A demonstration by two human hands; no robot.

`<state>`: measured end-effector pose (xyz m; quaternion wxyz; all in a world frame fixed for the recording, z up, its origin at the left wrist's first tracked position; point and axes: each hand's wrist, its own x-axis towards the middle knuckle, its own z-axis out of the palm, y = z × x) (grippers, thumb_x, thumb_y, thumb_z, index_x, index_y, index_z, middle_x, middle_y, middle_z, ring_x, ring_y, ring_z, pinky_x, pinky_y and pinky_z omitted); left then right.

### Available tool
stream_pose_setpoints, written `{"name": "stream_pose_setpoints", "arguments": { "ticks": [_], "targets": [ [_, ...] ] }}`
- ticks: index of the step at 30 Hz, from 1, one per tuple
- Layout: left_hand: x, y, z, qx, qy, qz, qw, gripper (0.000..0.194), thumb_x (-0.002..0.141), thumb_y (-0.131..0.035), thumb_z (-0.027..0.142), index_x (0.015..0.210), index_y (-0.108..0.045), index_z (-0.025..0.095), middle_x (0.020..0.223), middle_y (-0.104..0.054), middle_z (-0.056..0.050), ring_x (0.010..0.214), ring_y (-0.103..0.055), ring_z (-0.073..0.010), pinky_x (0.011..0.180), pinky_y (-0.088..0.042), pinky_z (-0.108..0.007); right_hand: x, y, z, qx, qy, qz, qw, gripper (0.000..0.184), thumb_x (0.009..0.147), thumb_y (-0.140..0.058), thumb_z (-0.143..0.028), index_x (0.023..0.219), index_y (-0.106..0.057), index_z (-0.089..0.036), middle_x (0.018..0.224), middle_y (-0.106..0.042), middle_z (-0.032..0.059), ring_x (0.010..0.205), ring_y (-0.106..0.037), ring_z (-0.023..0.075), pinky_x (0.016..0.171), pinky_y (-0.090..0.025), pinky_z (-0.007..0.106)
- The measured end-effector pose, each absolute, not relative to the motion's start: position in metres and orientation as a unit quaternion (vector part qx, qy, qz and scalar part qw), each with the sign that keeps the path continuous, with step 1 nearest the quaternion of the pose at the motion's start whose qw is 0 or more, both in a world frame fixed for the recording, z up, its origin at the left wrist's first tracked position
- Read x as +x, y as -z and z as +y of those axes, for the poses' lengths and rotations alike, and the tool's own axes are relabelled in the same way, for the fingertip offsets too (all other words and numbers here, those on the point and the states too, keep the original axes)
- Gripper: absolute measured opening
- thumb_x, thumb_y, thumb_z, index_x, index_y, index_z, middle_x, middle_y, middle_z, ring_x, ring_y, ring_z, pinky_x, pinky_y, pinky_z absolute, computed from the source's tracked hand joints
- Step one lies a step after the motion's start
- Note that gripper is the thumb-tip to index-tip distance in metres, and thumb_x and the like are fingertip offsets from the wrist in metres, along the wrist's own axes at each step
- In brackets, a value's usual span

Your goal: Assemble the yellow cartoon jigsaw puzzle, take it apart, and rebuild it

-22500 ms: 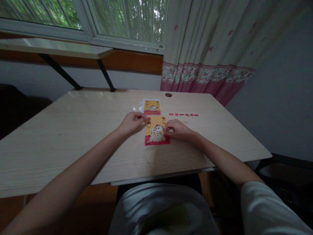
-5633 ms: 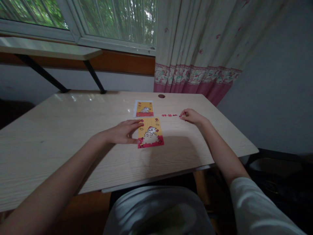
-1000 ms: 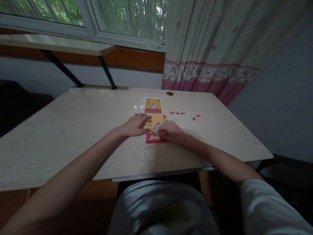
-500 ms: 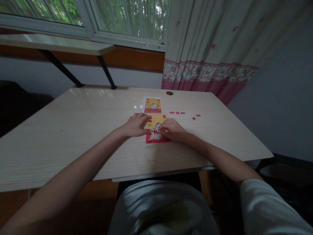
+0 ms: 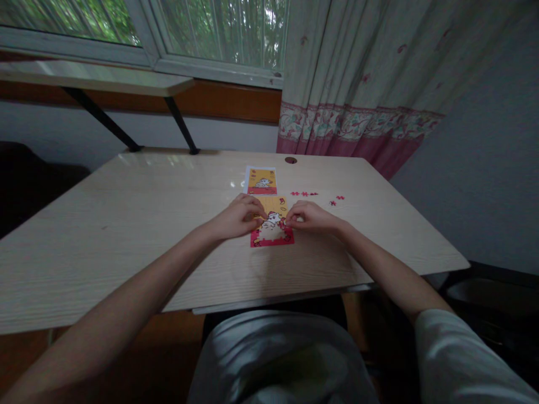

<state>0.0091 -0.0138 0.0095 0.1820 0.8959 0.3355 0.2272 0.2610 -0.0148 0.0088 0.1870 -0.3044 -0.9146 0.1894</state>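
A jigsaw puzzle [image 5: 273, 242] lies on the desk, yellow above and red along its border, with a white cartoon animal in the middle. Bare desk shows through a gap in its lower middle. My left hand [image 5: 241, 216] rests at the puzzle's left side, thumb and forefinger apart, fingertips touching it. At the right edge, my right hand [image 5: 309, 217] is closed in a pinch on a small red puzzle piece [image 5: 283, 222], partly hidden by the fingers. Just behind the puzzle lies a reference picture [image 5: 263, 180] of the same design.
Several loose red puzzle pieces [image 5: 305, 194] lie in a row to the right, and two more pieces [image 5: 340, 197] sit farther right. A cable hole [image 5: 291, 160] is near the desk's [image 5: 168, 196] back edge. A raised shelf [image 5: 105, 77] stands at the back left.
My right hand has moved right, from the puzzle's middle to its right edge, with the red piece. My left fingertips have shifted slightly inward over the puzzle. The view has moved slightly.
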Motion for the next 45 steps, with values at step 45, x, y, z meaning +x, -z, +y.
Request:
{"name": "stream_pose_setpoints", "arguments": {
  "ticks": [45],
  "targets": [
    [0.031, -0.010, -0.023, 0.783, -0.350, 0.369, 0.360, 0.012, 0.071, -0.061, 0.025, 0.067, -0.068, 0.017, 0.071, -0.067, -0.004, 0.072, -0.059, -0.0155, 0.073, -0.046, -0.031, 0.239, 0.000, -0.020, -0.307, -0.119, -0.845, 0.422, 0.018, 0.080, -0.059, -0.032, 0.080, -0.068, -0.016, 0.066, -0.062, 0.0026, 0.063, -0.054, 0.0118, 0.064, -0.041, 0.026]
  ]
}}
